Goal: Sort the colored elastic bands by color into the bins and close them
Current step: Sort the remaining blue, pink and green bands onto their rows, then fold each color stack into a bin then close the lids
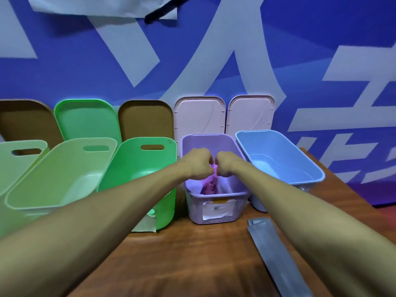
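Note:
My left hand (198,162) and my right hand (228,166) are curled side by side over the open purple bin (216,197). Together they pinch a bunch of pink elastic bands (211,183) that hangs down into that bin. A white bag or liner shows inside the bin around the pink bands. To the right stands an open blue bin (310,168). On the left are a bright green bin (165,202) and a pale green bin (27,202), both open.
Lids lean against the blue wall behind the bins: brown (145,118), green (85,118), two pinkish white ones (199,116). A flat grey strip (276,258) lies on the wooden table (192,264) at the front right. The purple bin carries a paper label (217,209).

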`<state>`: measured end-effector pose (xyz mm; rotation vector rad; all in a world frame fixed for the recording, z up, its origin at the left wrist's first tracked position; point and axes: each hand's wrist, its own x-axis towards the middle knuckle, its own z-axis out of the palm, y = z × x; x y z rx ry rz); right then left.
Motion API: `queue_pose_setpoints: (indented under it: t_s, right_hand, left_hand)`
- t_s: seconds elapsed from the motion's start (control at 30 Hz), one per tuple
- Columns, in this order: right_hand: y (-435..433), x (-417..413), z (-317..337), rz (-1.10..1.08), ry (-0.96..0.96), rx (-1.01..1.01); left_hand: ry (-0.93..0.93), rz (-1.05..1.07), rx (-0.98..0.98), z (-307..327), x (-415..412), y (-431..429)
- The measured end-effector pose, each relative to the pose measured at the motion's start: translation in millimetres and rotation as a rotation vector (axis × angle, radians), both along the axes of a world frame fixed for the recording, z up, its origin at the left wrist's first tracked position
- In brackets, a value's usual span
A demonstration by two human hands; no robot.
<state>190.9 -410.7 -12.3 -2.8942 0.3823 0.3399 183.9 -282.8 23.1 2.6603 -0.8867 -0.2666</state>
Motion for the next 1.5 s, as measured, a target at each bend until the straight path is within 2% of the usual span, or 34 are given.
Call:
queue_pose_setpoints:
  t_s: [0.13,0.37,0.53,0.67,0.8,0.97,1.2,1.37,1.5]
  right_hand:
    - [-2.6,-30.8,28.7,0.026,-0.1,0.013]
    - [-7.1,-123.9,70.3,0.007,-0.329,0.148]
    - [-15.6,-194.7,55.7,-0.075,-0.402,0.263]
    - [-24.4,-243.3,18.5,-0.15,-0.348,0.34]
    - [-42.7,-288.5,-32.1,-0.23,-0.19,0.349]
    - [-65.5,-323.3,-73.4,-0.321,-0.159,0.336]
    - [-81.8,-308.6,-92.4,-0.297,-0.311,0.289]
    - [-96.9,-285.0,-112.2,-0.174,-0.416,0.271]
    - [-107.0,-287.1,-126.3,-0.178,-0.602,0.295]
  left_hand:
    - [-0.05,0.042,-0.149,13.2,-20.6,22.0]
    - [0.006,0.039,-0.413,20.8,-79.2,56.6]
    - [0.072,-0.047,-0.555,5.3,-137.8,60.5]
    - [0.221,-0.075,-0.655,-26.4,-184.0,58.0]
    - [0.35,-0.123,-0.548,-84.1,-219.2,57.3]
    - [0.276,-0.12,-0.412,-129.4,-233.8,48.3]
    - [0.014,-0.052,-0.298,-142.9,-205.8,5.4]
    - [-0.058,-0.075,-0.315,-140.8,-161.5,-47.2]
    - [-0.126,-0.167,-0.094,-148.6,-139.5,-74.7]
